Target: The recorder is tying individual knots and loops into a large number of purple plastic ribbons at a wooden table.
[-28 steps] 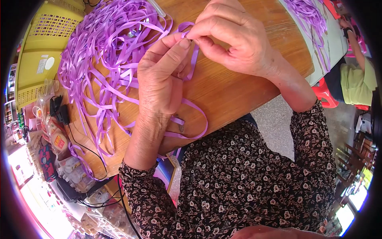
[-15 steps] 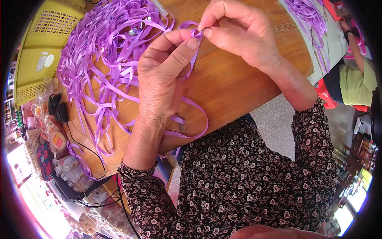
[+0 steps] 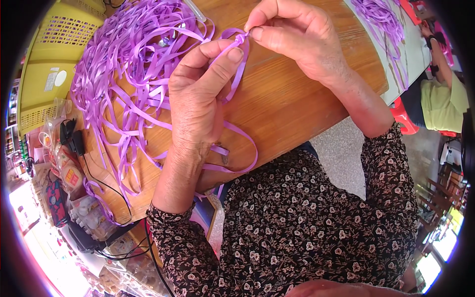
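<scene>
Above the wooden table [image 3: 292, 104] I hold a narrow purple ribbon [image 3: 238, 74] with a small knot [image 3: 240, 39] in it. My left hand [image 3: 200, 89] pinches the ribbon between thumb and forefinger, just beside the knot. On the knot's other side, my right hand [image 3: 307, 47] has thumb and fingertip closed on a short end of the same ribbon. One loop hangs below the left hand and curves near the table's front edge. A large tangled heap of purple ribbons [image 3: 128, 54] lies to the left of my hands.
A yellow plastic basket [image 3: 62, 74] stands at the far left, with black adapters and a cord [image 3: 76, 141] nearer me. Plastic bags [image 3: 91, 213] sit at the left edge. More purple ribbons [image 3: 378, 20] lie on a white surface at right, near a red stool [image 3: 404, 119] and another person's yellow-green shirt [image 3: 440, 104].
My right hand has drawn slightly away from the left, and the knot now shows between them as a tight small lump. The left hand has shifted slightly left.
</scene>
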### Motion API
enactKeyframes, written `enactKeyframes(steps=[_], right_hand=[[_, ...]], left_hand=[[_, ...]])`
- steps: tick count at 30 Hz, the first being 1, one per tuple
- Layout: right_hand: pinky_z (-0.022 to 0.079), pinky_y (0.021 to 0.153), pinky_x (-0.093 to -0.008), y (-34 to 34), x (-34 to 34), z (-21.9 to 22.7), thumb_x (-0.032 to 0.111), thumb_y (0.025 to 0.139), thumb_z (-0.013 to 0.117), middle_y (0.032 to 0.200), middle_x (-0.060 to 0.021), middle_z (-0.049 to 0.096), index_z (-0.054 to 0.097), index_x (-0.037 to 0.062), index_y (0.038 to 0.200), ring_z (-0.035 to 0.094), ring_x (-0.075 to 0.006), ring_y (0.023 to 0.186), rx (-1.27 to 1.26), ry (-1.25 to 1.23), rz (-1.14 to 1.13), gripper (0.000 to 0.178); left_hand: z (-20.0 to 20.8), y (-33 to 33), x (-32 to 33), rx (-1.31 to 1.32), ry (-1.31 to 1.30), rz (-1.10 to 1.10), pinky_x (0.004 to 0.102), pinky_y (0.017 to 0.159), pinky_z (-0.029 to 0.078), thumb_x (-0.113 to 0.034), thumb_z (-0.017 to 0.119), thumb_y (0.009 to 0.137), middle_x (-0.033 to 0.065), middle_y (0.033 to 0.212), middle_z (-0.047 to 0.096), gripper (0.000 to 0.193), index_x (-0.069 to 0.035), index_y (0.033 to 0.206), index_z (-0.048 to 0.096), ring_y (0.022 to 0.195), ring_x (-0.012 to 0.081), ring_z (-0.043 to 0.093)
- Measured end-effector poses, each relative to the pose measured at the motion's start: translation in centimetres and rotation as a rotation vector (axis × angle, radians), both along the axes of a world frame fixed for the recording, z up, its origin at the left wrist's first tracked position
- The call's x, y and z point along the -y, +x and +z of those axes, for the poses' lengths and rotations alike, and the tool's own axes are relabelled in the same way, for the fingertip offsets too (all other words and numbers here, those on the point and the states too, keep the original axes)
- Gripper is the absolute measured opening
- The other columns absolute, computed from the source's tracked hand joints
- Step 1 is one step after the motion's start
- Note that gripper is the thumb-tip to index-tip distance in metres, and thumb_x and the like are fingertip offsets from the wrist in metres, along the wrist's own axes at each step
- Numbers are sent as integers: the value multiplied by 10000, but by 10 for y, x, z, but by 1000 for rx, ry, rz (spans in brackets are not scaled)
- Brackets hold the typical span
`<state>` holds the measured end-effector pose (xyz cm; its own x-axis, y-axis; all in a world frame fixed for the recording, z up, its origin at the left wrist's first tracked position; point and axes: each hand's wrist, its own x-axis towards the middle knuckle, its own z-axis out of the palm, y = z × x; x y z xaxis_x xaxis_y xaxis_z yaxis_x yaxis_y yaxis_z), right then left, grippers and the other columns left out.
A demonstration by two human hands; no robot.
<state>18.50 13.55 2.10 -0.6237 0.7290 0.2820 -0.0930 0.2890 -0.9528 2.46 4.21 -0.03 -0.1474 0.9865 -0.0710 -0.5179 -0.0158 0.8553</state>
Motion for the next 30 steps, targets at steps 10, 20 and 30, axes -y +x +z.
enactKeyframes(steps=[10,20,30], right_hand=[[454,758,-299,-7,-20,3,63,803,653,931,-83,610,633,23,1042,577,-210,880,-89,1010,-42,243],[421,659,-331,-1,-15,-3,41,725,668,857,-78,581,647,27,910,540,-239,759,-19,1365,-82,187],[463,637,-304,9,-1,28,-26,724,673,847,-102,611,637,22,941,589,-245,762,154,610,-101,225]], left_hand=[[2,3,1,-77,-13,7,155,452,262,-68,662,826,-56,707,583,118,-30,938,671,527,-8,379],[6,-1,1,-529,-1,115,152,448,323,-76,615,864,-41,701,573,107,-23,944,662,552,0,440],[19,-11,3,-442,33,192,184,468,453,-72,600,868,15,733,611,104,2,927,644,575,43,523]])
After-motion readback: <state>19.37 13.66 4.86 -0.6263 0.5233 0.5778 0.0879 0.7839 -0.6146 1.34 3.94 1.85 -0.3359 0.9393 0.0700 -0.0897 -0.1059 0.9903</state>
